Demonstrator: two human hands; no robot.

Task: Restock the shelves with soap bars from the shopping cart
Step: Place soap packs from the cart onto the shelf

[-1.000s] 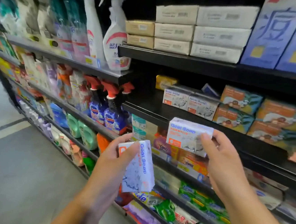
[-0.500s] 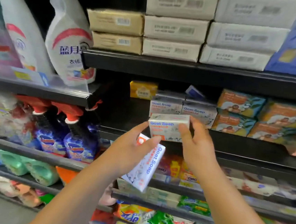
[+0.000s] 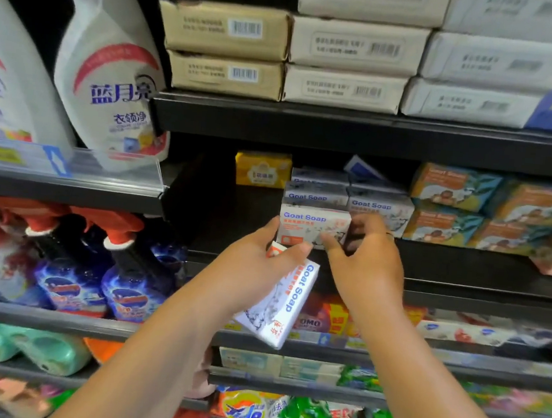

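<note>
My right hand (image 3: 367,264) pinches a white Goat Soap box (image 3: 310,225) by its right end; the box stands on the black middle shelf (image 3: 465,264), in front of other Goat Soap boxes (image 3: 379,208) stacked behind it. My left hand (image 3: 255,274) grips a second Goat Soap box (image 3: 278,310), tilted on end just below the shelf's front edge. The left thumb reaches up to the lower left corner of the box on the shelf.
A yellow soap box (image 3: 261,168) sits at the back left of the shelf, and orange-and-teal soap boxes (image 3: 447,205) fill the right. Cream cartons (image 3: 349,67) lie on the shelf above. Detergent bottles (image 3: 110,92) and spray bottles (image 3: 69,276) stand left.
The camera has moved closer to the shelf. My right hand carried its box forward and down onto the middle shelf in front of the stack. My left hand rose with its box.
</note>
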